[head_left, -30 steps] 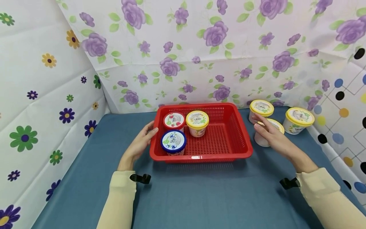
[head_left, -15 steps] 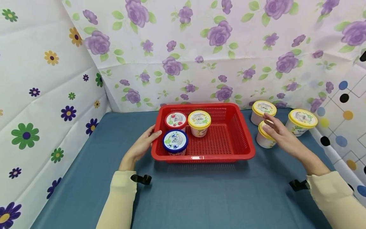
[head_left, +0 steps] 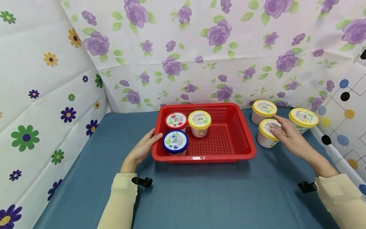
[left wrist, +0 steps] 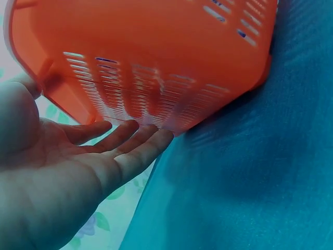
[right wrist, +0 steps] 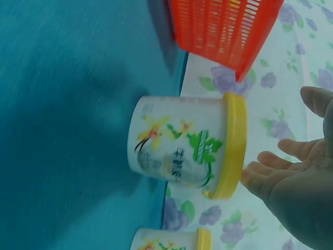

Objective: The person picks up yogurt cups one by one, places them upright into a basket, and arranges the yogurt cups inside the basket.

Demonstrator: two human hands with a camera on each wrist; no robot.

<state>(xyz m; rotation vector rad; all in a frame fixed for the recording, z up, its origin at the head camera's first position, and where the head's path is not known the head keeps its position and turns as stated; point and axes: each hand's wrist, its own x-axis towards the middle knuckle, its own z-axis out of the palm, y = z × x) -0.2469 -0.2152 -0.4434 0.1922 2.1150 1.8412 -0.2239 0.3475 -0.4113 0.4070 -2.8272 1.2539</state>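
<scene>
A red plastic basket (head_left: pixel 220 157) stands mid-table, holding a red-lidded cup (head_left: pixel 175 120), a blue-lidded cup (head_left: pixel 175 141) and a yellow-lidded cup (head_left: pixel 199 123). My left hand (head_left: pixel 144 148) holds the basket's left end, thumb over the rim and fingers against the slotted outer wall (left wrist: pixel 130 31). To the right, my right hand (head_left: pixel 294 140) hovers with spread fingers over the nearest yellow-lidded cup (head_left: pixel 266 136). In the right wrist view this upright cup (right wrist: pixel 179 143) shows vanilla flowers, and the fingertips are close to its lid; contact cannot be told.
Two more yellow-lidded cups stand behind: one beside the back curtain (head_left: pixel 261 111), another near the right-hand curtain (head_left: pixel 303 119). Blue cloth (head_left: pixel 217 197) covers the table. Flowered and dotted curtains bound it on three sides.
The right hand has drawn back to the right across the nearest yellow-lidded cup, showing more of its lid. The left hand stays at the basket. The view has shifted slightly.
</scene>
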